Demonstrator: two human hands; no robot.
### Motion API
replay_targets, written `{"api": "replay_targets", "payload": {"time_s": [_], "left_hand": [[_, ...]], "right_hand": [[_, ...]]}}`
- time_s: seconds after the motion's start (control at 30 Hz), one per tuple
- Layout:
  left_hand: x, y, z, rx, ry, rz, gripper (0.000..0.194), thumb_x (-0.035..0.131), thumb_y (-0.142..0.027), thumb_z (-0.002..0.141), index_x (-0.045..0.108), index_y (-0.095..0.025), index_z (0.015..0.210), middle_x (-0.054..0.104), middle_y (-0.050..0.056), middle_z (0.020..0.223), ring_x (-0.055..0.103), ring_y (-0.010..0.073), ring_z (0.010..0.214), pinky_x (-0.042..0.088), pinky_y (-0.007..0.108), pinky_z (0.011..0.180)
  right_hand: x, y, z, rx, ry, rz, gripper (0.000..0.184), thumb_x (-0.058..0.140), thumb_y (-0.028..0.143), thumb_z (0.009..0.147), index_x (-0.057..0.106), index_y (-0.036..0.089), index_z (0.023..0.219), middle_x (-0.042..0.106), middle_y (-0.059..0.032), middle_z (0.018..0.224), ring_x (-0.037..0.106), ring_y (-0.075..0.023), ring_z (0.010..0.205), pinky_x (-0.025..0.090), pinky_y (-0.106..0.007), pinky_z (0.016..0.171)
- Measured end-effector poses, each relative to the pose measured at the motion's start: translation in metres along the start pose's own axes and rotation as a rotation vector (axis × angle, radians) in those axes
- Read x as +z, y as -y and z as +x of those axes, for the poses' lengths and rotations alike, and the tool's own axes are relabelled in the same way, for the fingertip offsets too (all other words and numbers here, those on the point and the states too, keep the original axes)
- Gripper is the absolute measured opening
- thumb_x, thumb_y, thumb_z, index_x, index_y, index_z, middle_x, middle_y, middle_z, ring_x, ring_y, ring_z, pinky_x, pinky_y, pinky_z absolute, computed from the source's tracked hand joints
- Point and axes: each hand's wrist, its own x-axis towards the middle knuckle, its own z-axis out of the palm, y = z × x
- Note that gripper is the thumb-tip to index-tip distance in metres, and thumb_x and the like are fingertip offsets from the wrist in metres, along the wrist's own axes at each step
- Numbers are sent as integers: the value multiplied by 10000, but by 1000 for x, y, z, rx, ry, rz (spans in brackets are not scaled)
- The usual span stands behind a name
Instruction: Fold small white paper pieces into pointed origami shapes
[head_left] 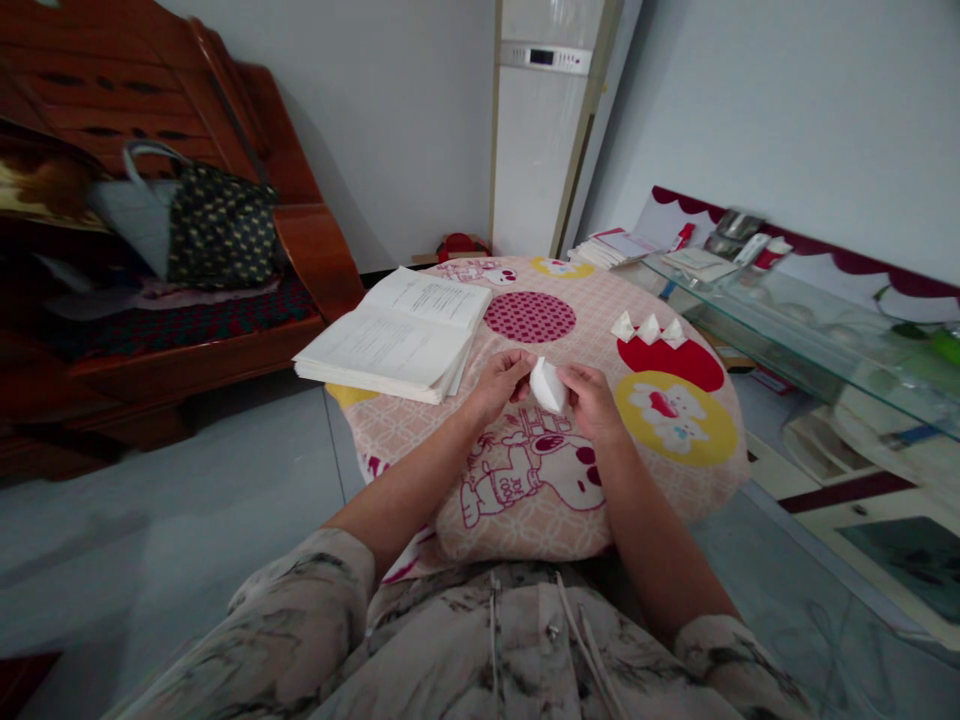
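Observation:
Above the near half of a round table with a patterned cloth (420,440), a small piece of folded white paper (549,387) is held up between my two hands. My left hand (504,385) pinches near its left edge, and my right hand (589,396) grips its right side with thumb and fingers. Farther back to the right, three small pointed folded paper pieces (649,329) stand in a row on the cloth. An open book (397,330) with printed pages lies to the left of my hands.
Right of the table runs a glass-topped cabinet (810,340) carrying small items, with a stack of papers (611,247) at its far end. A wooden sofa (315,250) with a dark patterned bag (221,228) stands on the left. A white upright unit (536,150) fills the corner.

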Motion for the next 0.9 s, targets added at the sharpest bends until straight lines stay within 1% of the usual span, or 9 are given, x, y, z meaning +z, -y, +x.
{"api": "replay_targets", "payload": {"time_s": [0.13,0.23,0.3,0.4,0.47,0.53,0.67,0.77,0.9], "left_hand": [[-4,2,2,-48,53,-11,522,741,-646,769,551,-166,690,454,-59,462,357,44,372,199,203,392],[-4,2,1,-89,83,-10,522,765,-646,744,598,-152,716,537,-28,497,441,61,393,276,191,388],[-3,0,1,-54,38,-20,516,770,-640,741,611,-150,739,603,-7,551,529,78,448,368,182,422],[-3,-2,0,52,-100,-26,517,749,-650,759,619,-150,778,672,11,656,633,97,563,506,198,545],[-3,-3,1,106,-159,-12,530,725,-669,771,618,-151,801,696,21,708,666,110,616,558,230,626],[-4,-3,0,152,-161,17,536,710,-679,782,612,-152,800,703,28,736,680,123,649,577,257,672],[-4,-3,-2,258,-72,166,501,678,-639,840,622,-148,760,682,32,723,664,133,674,553,259,675],[-4,-3,-4,371,-25,360,475,628,-587,904,643,-144,732,654,25,682,603,117,641,481,233,622],[-5,-4,-5,504,-6,556,443,584,-551,946,672,-148,782,644,18,697,558,113,639,425,229,603]], "right_hand": [[-4,-2,1,11,-37,43,408,763,551,661,531,219,607,478,32,579,427,-120,543,375,-260,510],[-4,-3,1,-11,-89,60,355,772,485,671,557,212,599,497,34,572,441,-114,538,388,-257,517],[-4,-2,3,-75,-170,43,305,776,450,679,601,204,637,561,21,612,507,-124,582,435,-261,563],[-6,-1,6,-182,-358,-7,273,755,446,714,675,190,760,690,-34,775,635,-170,753,519,-304,712],[-7,-1,7,-177,-433,-23,304,736,471,741,699,175,797,724,-65,822,670,-191,790,546,-338,759],[-8,-2,7,-100,-406,-11,356,732,515,749,712,161,784,731,-79,790,682,-200,733,567,-353,715],[-6,-2,3,9,-203,61,434,755,578,739,756,153,829,740,-82,761,693,-218,674,587,-360,621],[-6,0,0,-8,-116,145,406,788,542,737,778,179,918,763,-70,835,712,-226,738,598,-357,648],[-9,1,-1,-50,-44,222,370,819,475,722,781,210,977,779,-58,910,721,-235,827,591,-363,733]]}}
